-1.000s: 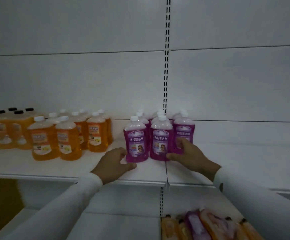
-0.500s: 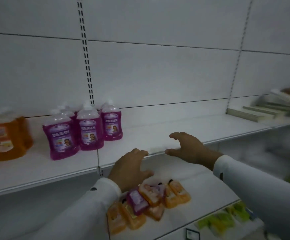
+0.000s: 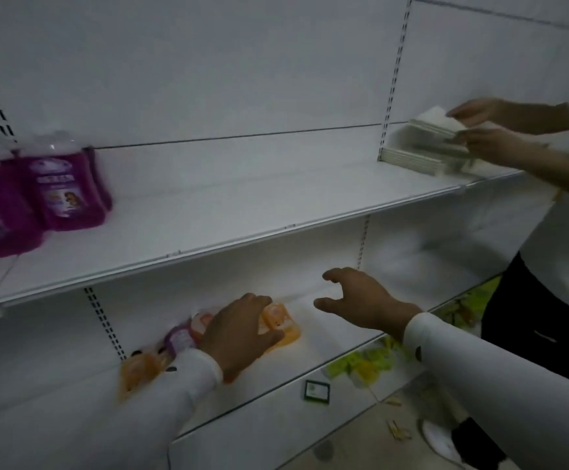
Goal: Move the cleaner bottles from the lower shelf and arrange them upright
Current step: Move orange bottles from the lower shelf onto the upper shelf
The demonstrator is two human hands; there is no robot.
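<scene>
Lying flat on the smooth white lower shelf (image 3: 276,378) are squat, see-through orange bottles (image 3: 278,322) and a purple one (image 3: 181,337), blurred in the dim light. Your left hand (image 3: 242,332) rests on top of an orange bottle, fingers curled over it. Your right hand (image 3: 361,300) hovers beside them, fingers spread and holding nothing.

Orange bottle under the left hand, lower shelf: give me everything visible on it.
The orange bottle lies on its side on the white lower shelf, rightmost of the toppled group. It looks like clear plastic filled with orange liquid, with a pale label facing up. The left hand rests over its left part, fingers curled on it. Its cap is hidden, and blur hides the label print.
</scene>
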